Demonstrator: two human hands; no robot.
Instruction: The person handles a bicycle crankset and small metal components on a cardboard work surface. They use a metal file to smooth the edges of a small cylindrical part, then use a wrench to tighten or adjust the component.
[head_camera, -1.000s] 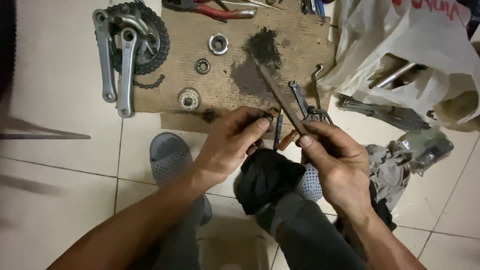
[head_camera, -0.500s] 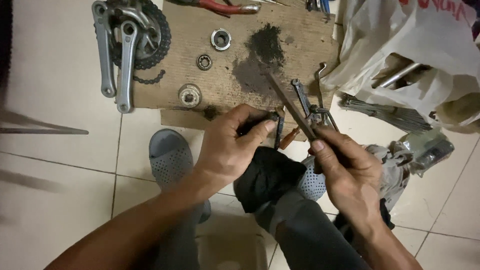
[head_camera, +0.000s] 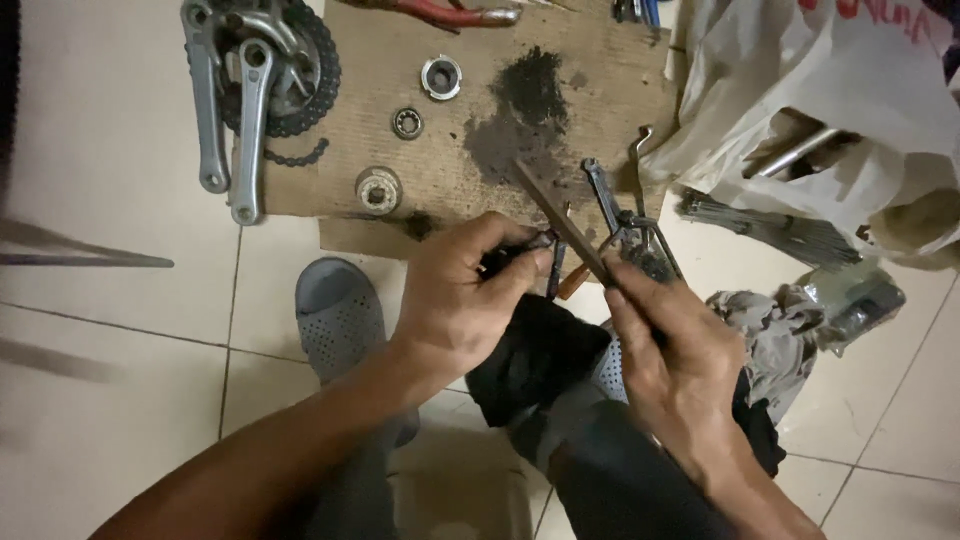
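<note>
Pinching a small dark part (head_camera: 515, 258) in the left hand (head_camera: 460, 300), the person's right hand (head_camera: 672, 350) grips a flat tool (head_camera: 560, 222) off the cardboard's (head_camera: 350, 120) near edge; bearings (head_camera: 408, 122) lie stripped, refitting seemingly undone

Open floor left of the cardboard sheet (head_camera: 480, 110)

I see bare tiles left of it; the crank arms (head_camera: 235, 120) crowd its left edge, a plastic bag (head_camera: 800, 90) blocks its right.
</note>
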